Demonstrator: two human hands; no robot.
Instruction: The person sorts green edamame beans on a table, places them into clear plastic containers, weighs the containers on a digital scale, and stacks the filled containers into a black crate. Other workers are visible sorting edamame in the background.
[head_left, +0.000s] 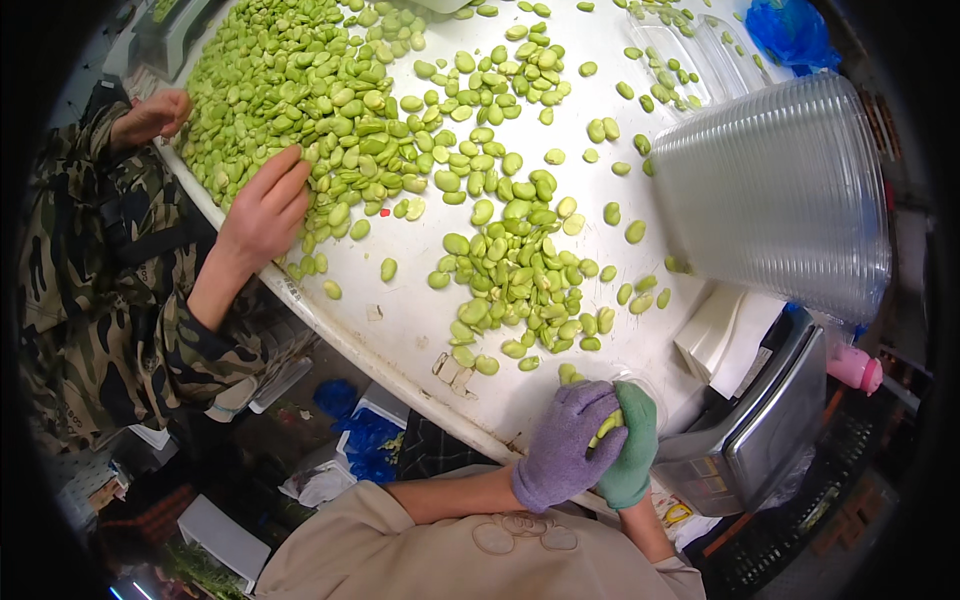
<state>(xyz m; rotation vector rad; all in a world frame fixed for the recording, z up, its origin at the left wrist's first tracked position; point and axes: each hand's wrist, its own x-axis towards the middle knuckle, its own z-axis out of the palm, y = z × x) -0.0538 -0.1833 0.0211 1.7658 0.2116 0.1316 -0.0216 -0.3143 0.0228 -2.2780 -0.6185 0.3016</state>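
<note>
My left hand (566, 446), in a purple knitted glove, is pressed against my right hand (636, 450), which wears a green one. Together they cup some shelled broad beans (609, 426); a few show in the gap between the gloves, and the rest of the grasp is hidden. Just past my fingertips, a couple of loose beans (568, 373) rest beside a clear plastic rim (643, 381), mostly covered by my hands. Farther up the white table (397, 322) lies a small heap of broad beans (517, 277).
A large bean pile (300, 90) covers the table's far left, where a co-worker's hand (266, 210) touches it. Nested clear plastic containers (772, 195) stand at right, above a metal-topped scale (776, 405). Opened clear containers (675, 60) and a blue plastic bag (791, 30) lie beyond.
</note>
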